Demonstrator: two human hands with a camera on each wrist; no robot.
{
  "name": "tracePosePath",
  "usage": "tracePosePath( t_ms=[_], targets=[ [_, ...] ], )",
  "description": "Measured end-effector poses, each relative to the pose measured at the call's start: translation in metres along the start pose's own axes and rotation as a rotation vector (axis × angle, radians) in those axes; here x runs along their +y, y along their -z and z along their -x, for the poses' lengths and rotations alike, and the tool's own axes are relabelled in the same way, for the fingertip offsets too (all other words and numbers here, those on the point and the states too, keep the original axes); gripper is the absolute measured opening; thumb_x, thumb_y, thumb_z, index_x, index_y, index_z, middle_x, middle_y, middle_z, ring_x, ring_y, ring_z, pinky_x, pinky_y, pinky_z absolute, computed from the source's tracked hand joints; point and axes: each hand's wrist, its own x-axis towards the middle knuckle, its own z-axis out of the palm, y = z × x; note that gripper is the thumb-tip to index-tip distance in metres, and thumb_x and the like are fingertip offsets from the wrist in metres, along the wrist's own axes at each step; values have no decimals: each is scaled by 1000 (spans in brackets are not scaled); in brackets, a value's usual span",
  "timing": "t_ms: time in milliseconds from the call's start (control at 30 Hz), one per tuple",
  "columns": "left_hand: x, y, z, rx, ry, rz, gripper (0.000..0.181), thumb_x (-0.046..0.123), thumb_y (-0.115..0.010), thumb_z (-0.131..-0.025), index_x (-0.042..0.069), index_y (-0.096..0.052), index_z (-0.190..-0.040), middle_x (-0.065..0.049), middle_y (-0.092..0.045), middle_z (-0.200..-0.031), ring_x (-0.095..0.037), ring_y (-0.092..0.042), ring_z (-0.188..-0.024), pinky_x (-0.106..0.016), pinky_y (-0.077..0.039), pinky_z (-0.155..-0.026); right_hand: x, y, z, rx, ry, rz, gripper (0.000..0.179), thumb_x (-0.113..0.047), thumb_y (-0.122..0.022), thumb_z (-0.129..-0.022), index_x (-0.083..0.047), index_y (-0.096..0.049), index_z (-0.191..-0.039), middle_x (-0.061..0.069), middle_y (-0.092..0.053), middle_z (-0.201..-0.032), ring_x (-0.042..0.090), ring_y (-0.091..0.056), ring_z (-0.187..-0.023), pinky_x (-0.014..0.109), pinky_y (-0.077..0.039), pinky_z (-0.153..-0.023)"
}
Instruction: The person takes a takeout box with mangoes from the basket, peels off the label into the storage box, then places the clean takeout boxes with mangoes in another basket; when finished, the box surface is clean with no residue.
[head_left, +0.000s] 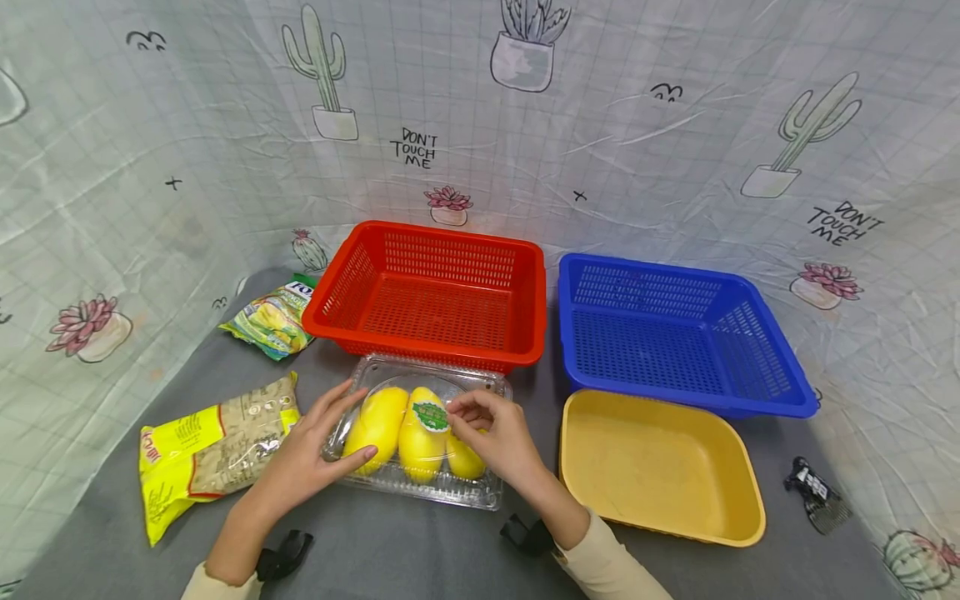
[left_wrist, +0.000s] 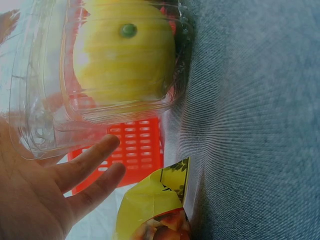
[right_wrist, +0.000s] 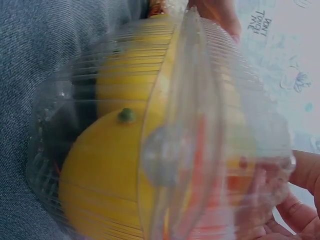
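Note:
A clear plastic clamshell box [head_left: 480,496] lies before me, its lid down over yellow mangoes [head_left: 422,442]; a green stem end shows on one mango [right_wrist: 95,175] in the right wrist view. On top is a green and white label [head_left: 431,416]. My left hand [head_left: 318,442] rests along the box's left side, fingers spread and thumb reaching over the lid. At the label's right edge, my right hand [head_left: 498,433] has its fingers bent and seems to pinch that edge between thumb and forefinger. The fingertips are small in the head view and blurred through the plastic in the right wrist view.
Behind the box stand a red basket [head_left: 427,350] and a blue basket [head_left: 637,333]. A yellow tray [head_left: 660,467] sits right, with a black hair clip [head_left: 817,493] beyond. To the left lie a yellow snack bag [head_left: 217,442] and a green-yellow packet [head_left: 273,321].

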Motion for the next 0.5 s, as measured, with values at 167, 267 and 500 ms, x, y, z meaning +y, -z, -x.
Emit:
tracePosePath(
  t_ms=[167, 267, 500],
  targets=[
    [0, 0, 1, -2, 5, 4, 75, 38, -76, -85, 23, -40, -149, -11, -30, -155, -44, -43, -130, -69, -42, -90, -2, 3, 6, 30, -7, -51, 10, -3, -70, -88, 1, -69, -97, 13, -67, -90, 20, -63, -80, 23, -55, -72],
    [0, 0, 1, -3, 5, 4, 75, 38, -75, -85, 23, -40, -149, -11, -30, -155, -44, -43, -130, -70, -42, -89, -5, 6, 9, 45, -20, -74, 10, -1, -69, -88, 2, -69, -97, 14, -67, -92, 21, -63, -81, 23, -55, -73],
    [-1, 0, 0, -5, 0, 5, 75, 37, -76, -85, 23, -40, -149, -11, -29, -155, -43, -43, -130, -69, -42, -90, -5, 18, 15, 63, -29, -104, 10, 1, -70, -86, 3, -68, -96, 15, -66, -90, 19, -62, -79, 21, -55, -70]
  ],
)
